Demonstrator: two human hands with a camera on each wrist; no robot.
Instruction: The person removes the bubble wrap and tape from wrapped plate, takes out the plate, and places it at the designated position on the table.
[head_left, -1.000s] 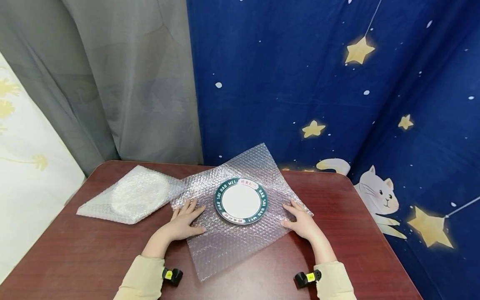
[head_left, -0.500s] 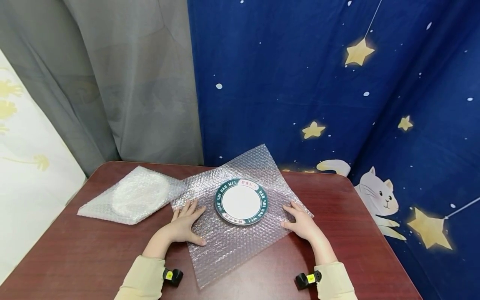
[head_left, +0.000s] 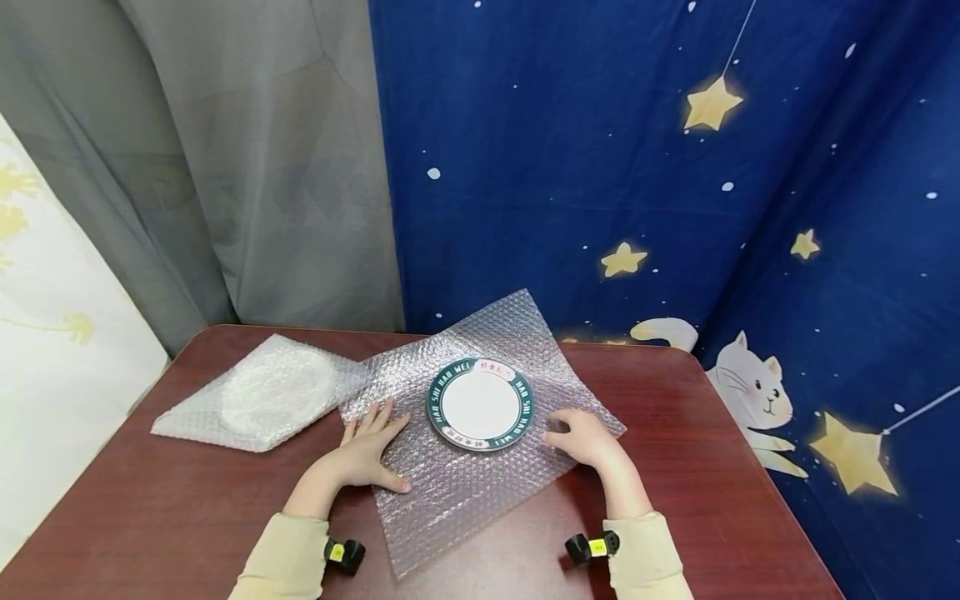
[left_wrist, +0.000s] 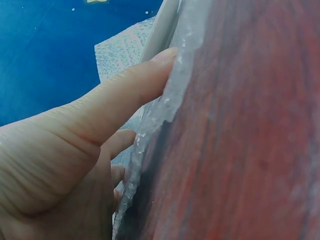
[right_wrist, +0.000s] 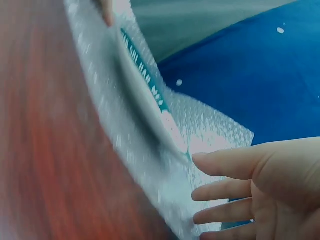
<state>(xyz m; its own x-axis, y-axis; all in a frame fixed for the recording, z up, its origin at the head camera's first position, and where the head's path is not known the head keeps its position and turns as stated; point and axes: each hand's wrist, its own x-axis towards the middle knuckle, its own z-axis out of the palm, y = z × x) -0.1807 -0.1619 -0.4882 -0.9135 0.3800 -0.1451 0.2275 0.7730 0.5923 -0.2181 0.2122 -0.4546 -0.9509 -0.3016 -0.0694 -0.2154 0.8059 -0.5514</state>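
A white plate (head_left: 480,405) with a green lettered rim lies face up on a sheet of bubble wrap (head_left: 442,508) spread over the table. My left hand (head_left: 366,457) rests on the sheet's left part, fingers spread and thumb pointing right; in the left wrist view its thumb (left_wrist: 130,92) presses along the wrap's edge. To the right of the plate, my right hand (head_left: 587,437) is over the wrap, fingers pointing at the plate. The right wrist view shows its extended fingers (right_wrist: 222,190) just short of the plate's rim (right_wrist: 150,100), holding nothing.
A round, pale thing wrapped in bubble wrap (head_left: 279,392) lies on the left of the reddish-brown table (head_left: 697,500), one corner meeting the open sheet. Grey and blue curtains (head_left: 525,167) hang close behind the table's back edge.
My right hand has shifted left, from the wrap's right side toward the plate. My left thumb has moved down toward me, and the sheet's near corner has slid or flattened slightly nearer.
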